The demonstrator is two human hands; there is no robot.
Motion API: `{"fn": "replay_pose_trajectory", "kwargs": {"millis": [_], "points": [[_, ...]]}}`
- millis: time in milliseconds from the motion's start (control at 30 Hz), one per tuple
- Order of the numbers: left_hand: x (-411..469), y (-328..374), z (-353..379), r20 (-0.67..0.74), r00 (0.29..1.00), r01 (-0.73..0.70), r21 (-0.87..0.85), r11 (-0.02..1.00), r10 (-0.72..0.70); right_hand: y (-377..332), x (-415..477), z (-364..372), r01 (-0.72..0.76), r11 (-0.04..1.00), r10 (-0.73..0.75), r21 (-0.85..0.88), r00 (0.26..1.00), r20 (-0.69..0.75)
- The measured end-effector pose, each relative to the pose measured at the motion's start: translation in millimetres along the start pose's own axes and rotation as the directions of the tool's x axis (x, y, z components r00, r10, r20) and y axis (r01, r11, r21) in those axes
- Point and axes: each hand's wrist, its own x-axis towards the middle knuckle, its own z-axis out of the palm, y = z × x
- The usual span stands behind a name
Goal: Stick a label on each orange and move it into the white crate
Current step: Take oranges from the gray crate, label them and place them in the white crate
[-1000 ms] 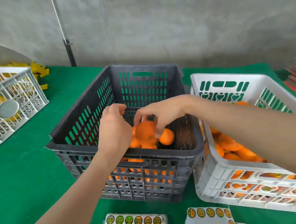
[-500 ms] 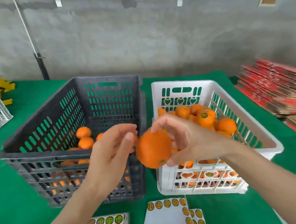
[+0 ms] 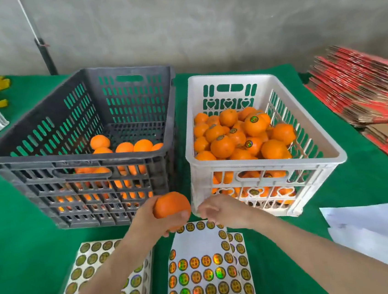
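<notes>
Orange (image 3: 172, 207) held in left hand (image 3: 148, 223), fingers curled round it, just beside right hand (image 3: 221, 212). Right hand's fingers bend over label sheet (image 3: 202, 265) beneath; any pinch cannot be told. White crate (image 3: 261, 163) just beyond. Risk: a hasty peel likely creases the label, leaving it stuck to a fingertip.

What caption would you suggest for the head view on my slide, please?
Left hand holds an orange; right hand hovers over the sticker sheet.
</notes>
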Motion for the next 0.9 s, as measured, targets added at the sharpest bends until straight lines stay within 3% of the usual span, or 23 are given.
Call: {"fn": "replay_pose_trajectory", "kwargs": {"millis": [67,267,433,567,700,800,900], "points": [[4,-18,-4,-0.001,0.991,0.134,-0.151,0.979,-0.136,12,12,20,0.024,0.95,-0.024,-0.31,1.0,0.002],[2,-46,-10,0.024,0.96,0.267,-0.378,0.886,-0.279,4,43,60,0.017,0.849,-0.035,-0.528,0.999,-0.025],[-3,-57,-10,0.136,0.949,0.314,-0.49,0.813,-0.284,7,41,58,0.107,0.925,-0.174,-0.364,0.972,-0.158],[-4,-64,-11,0.325,0.914,0.373,-0.434,0.82,-0.244,6,29,41,0.177,0.96,-0.224,-0.216,0.951,-0.214],[0,-65,0,0.398,0.894,0.391,-0.468,0.793,-0.205,4,15,30,0.203,0.948,-0.277,-0.244,0.903,-0.327],[1,-61,13,0.406,0.898,0.378,-0.516,0.769,-0.169,6,-7,40,0.236,0.935,-0.339,-0.266,0.817,-0.466],[1,-61,19,0.409,0.901,0.37,-0.548,0.75,-0.146,13,-28,67,0.261,0.931,-0.353,-0.256,0.823,-0.445]]}}
